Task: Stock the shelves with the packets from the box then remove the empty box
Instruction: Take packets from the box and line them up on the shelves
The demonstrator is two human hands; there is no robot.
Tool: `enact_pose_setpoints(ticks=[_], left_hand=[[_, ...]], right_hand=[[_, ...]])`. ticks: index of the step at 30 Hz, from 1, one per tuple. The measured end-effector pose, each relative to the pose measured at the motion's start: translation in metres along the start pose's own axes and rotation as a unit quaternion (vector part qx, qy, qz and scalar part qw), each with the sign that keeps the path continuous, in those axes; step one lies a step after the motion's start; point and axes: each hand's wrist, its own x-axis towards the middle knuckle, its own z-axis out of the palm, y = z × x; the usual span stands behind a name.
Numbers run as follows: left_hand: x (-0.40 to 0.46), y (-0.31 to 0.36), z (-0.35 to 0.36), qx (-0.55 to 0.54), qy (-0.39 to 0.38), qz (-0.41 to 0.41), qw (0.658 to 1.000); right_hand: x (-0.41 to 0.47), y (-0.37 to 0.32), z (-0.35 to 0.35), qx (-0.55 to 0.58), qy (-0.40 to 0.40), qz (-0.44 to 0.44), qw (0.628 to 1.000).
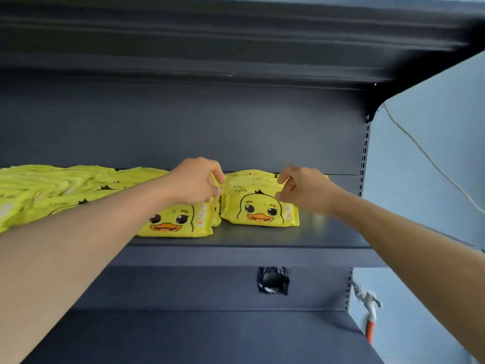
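Both arms reached up to the middle shelf [262, 239] of a dark grey metal shelving unit. The left hand [195, 181] had its fingers curled, thumb and fingertips pinching the upper left edge of a small stack of yellow duck packets [258, 203] that stood toward the right end of the shelf, set back a little from its front edge. The right hand [301, 189] pinched the upper right edge of the same stack, fingers bent and closed on the wrapper. The stack's front packet faced outward and showed a cartoon duck face with an orange bill.

Just left of that stack, touching or nearly touching it, another duck packet [174, 222] sat nearer the shelf's front edge, partly hidden behind the left forearm. Farther left, a long row of yellow packets [52, 187] filled the shelf out to its left end, blurred at that distance.

The right end of the shelf beyond the held stack was bare metal. Below, a dark opening [273, 281] showed in the unit's back panel above the lower shelf [210, 337]. Right of the unit, a white cable [430, 158] ran down a pale blue wall, and a tap with an orange hose [370, 315] stood near the unit's lower right corner.
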Motion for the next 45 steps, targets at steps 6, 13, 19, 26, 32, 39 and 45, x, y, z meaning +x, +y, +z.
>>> enact_pose_setpoints(ticks=[6, 13, 19, 26, 32, 39, 45], left_hand=[[-0.077, -0.045, -0.002, -0.055, -0.037, -0.049, 0.997], [-0.158, -0.097, 0.017, -0.051, -0.085, -0.128, 0.987], [-0.233, -0.137, 0.056, -0.012, -0.14, -0.227, 0.964], [-0.323, -0.167, 0.104, 0.023, -0.192, -0.302, 0.934], [-0.388, -0.199, 0.116, 0.026, -0.215, -0.355, 0.91], [-0.45, -0.264, 0.113, 0.003, -0.226, -0.382, 0.896], [-0.492, -0.358, 0.1, -0.01, -0.247, -0.392, 0.886]], right_hand=[[-0.059, -0.071, 0.048, 0.067, -0.048, -0.024, 0.996], [-0.113, -0.099, 0.119, 0.084, -0.157, -0.038, 0.983], [-0.149, -0.089, 0.183, 0.091, -0.239, -0.039, 0.966], [-0.196, -0.086, 0.264, 0.105, -0.323, -0.043, 0.939], [-0.229, -0.116, 0.32, 0.113, -0.378, -0.042, 0.918], [-0.255, -0.178, 0.386, 0.117, -0.418, -0.052, 0.9], [-0.272, -0.243, 0.459, 0.102, -0.456, -0.021, 0.884]])
